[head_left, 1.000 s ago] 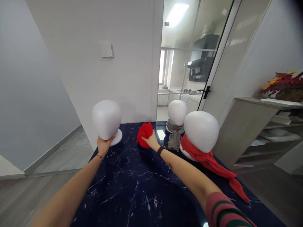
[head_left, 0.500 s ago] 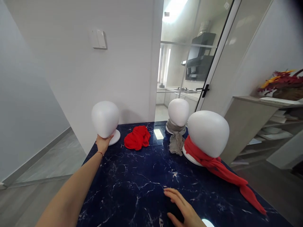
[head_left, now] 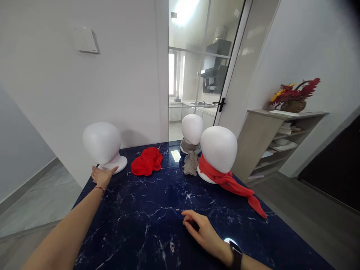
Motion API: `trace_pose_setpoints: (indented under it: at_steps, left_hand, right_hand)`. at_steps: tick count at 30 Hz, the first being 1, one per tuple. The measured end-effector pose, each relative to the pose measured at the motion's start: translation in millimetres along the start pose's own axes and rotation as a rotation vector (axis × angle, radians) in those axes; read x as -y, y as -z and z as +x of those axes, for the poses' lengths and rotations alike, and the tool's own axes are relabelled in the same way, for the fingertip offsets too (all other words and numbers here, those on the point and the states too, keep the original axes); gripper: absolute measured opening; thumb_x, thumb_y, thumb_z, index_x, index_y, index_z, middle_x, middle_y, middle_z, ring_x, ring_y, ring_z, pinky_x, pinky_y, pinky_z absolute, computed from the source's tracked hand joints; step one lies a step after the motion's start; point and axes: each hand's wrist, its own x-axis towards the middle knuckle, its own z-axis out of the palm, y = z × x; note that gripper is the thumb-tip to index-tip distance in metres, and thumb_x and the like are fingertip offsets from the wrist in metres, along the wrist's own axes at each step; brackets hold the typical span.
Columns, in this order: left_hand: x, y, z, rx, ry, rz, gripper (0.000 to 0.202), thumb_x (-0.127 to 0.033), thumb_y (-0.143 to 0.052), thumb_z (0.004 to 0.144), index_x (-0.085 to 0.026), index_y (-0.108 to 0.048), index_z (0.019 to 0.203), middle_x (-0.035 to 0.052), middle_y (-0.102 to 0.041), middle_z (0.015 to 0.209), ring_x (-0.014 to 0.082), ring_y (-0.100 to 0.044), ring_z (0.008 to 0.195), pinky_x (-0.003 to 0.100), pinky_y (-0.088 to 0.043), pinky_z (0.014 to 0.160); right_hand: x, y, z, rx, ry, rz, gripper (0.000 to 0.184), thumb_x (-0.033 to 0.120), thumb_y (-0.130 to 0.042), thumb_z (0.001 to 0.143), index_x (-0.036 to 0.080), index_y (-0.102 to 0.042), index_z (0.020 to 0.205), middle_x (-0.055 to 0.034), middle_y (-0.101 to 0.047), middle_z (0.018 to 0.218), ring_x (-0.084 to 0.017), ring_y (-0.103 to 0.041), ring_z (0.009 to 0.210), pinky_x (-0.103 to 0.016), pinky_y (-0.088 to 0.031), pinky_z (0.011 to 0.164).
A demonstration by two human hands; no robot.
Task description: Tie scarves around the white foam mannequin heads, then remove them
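A white mannequin head on a round base stands at the table's left back corner. My left hand is at the near edge of that base, thumb and fingers spread apart, with the thumb overlapping the base. To its right a bunched red scarf lies on the table. My right hand is over the near middle of the table, fingers loosely curved, thumb apart, holding nothing. Beyond it, another mannequin head wears a red scarf round its neck, one end trailing right.
Behind it, a third mannequin head wears a grey scarf. All stand on a dark blue marbled table against a wall with a switch. A glass door is behind; a shelf unit with a flower basket is right.
The view has swung right, so things appear farther left. My left hand has slid from the left head's neck down to its base edge. More of my right wrist, with a watch, now shows.
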Motion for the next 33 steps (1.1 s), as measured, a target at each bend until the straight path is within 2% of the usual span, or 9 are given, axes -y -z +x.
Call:
trace_pose_setpoints:
  at_steps: [4, 8, 10, 12, 17, 20, 23, 27, 33]
  left_hand:
    - [-14.8, 9.0, -65.9, -0.195, 0.008, -0.036, 0.069, -0.019, -0.063, 0.065, -0.006, -0.034, 0.126, 0.0243, -0.039, 0.129, 0.038, -0.032, 0.127, 0.053, -0.027, 0.103]
    - [-51.4, 22.3, -156.6, 0.018, -0.248, -0.234, 0.05, -0.015, -0.059, 0.067, -0.011, -0.044, 0.114, 0.0146, -0.043, 0.116, 0.0329, -0.037, 0.119, 0.052, -0.03, 0.103]
    - [-72.9, 30.5, -210.5, 0.136, -0.267, -0.378, 0.048, -0.014, -0.057, 0.068, -0.015, -0.043, 0.114, 0.011, -0.041, 0.114, 0.0266, -0.044, 0.11, 0.048, -0.037, 0.099]
    - [-90.1, 40.0, -267.8, 0.252, -0.266, -0.51, 0.047, -0.014, -0.053, 0.071, -0.019, -0.041, 0.115, 0.0108, -0.039, 0.118, 0.0231, -0.047, 0.105, 0.044, -0.042, 0.096]
    - [-97.9, 63.3, -380.0, 0.485, -0.435, -0.658, 0.041, -0.014, -0.047, 0.078, -0.027, -0.042, 0.117, 0.0093, -0.043, 0.12, 0.022, -0.048, 0.111, 0.041, -0.043, 0.096]
    - [-88.9, 67.5, -397.6, 0.562, -0.457, -0.66, 0.04, -0.014, -0.047, 0.079, -0.027, -0.044, 0.117, 0.0095, -0.049, 0.117, 0.0221, -0.055, 0.103, 0.042, -0.047, 0.09]
    - [-82.9, 64.6, -389.6, 0.556, -0.409, -0.645, 0.035, -0.016, -0.046, 0.081, -0.026, -0.046, 0.114, 0.0093, -0.054, 0.113, 0.0217, -0.058, 0.097, 0.042, -0.048, 0.085]
    - [-81.5, 60.2, -379.0, 0.526, -0.365, -0.642, 0.033, -0.016, -0.047, 0.08, -0.025, -0.047, 0.112, 0.0094, -0.056, 0.109, 0.0219, -0.059, 0.095, 0.039, -0.05, 0.078]
    - [-81.9, 59.6, -381.6, 0.565, -0.393, -0.641, 0.032, -0.015, -0.045, 0.079, -0.024, -0.049, 0.11, 0.0088, -0.057, 0.108, 0.0206, -0.059, 0.096, 0.035, -0.05, 0.075]
  right_hand:
    - [-4.4, 17.1, 9.5, -0.25, -0.002, 0.024, 0.021, 0.03, -0.047, 0.089, 0.021, -0.055, 0.106, -0.0035, -0.062, 0.088, -0.015, -0.059, 0.079, -0.028, -0.047, 0.078]
    - [-38.9, 66.8, 32.6, -0.84, -0.089, -0.14, 0.033, 0.044, -0.05, 0.085, 0.017, -0.05, 0.104, -0.0086, -0.057, 0.097, -0.021, -0.054, 0.089, -0.037, -0.044, 0.084]
    - [-62.2, 93.9, 41.4, -1.041, -0.135, -0.295, 0.048, 0.051, -0.053, 0.08, 0.015, -0.048, 0.11, -0.0139, -0.053, 0.108, -0.027, -0.05, 0.103, -0.044, -0.039, 0.092]
    - [-82.7, 114.1, 44.7, -1.097, -0.206, -0.417, 0.061, 0.058, -0.055, 0.075, 0.012, -0.046, 0.115, -0.0189, -0.05, 0.116, -0.033, -0.043, 0.114, -0.049, -0.033, 0.096]
    - [-108.5, 132.2, 41.5, -0.933, -0.31, -0.376, 0.08, 0.061, -0.058, 0.069, 0.01, -0.041, 0.128, -0.0226, -0.045, 0.128, -0.034, -0.043, 0.12, -0.045, -0.035, 0.098]
    - [-116.2, 136.6, 45.7, -0.876, -0.316, -0.178, 0.086, 0.055, -0.064, 0.064, 0.011, -0.037, 0.132, -0.0211, -0.045, 0.132, -0.032, -0.044, 0.122, -0.043, -0.034, 0.101]
    - [-124.9, 142.3, 53.7, -0.929, -0.31, 0.123, 0.083, 0.043, -0.071, 0.054, 0.013, -0.043, 0.126, -0.0183, -0.051, 0.128, -0.03, -0.047, 0.118, -0.042, -0.034, 0.101]
    - [-133.6, 146.8, 60.2, -0.942, -0.288, 0.356, 0.048, 0.038, -0.062, 0.057, 0.014, -0.056, 0.097, -0.0115, -0.065, 0.099, -0.024, -0.059, 0.091, -0.038, -0.046, 0.083]
    - [-123.7, 150.2, 58.3, -0.957, -0.227, 0.644, 0.022, 0.037, -0.049, 0.061, 0.022, -0.044, 0.076, 0.0041, -0.057, 0.065, -0.012, -0.056, 0.059, -0.026, -0.048, 0.059]
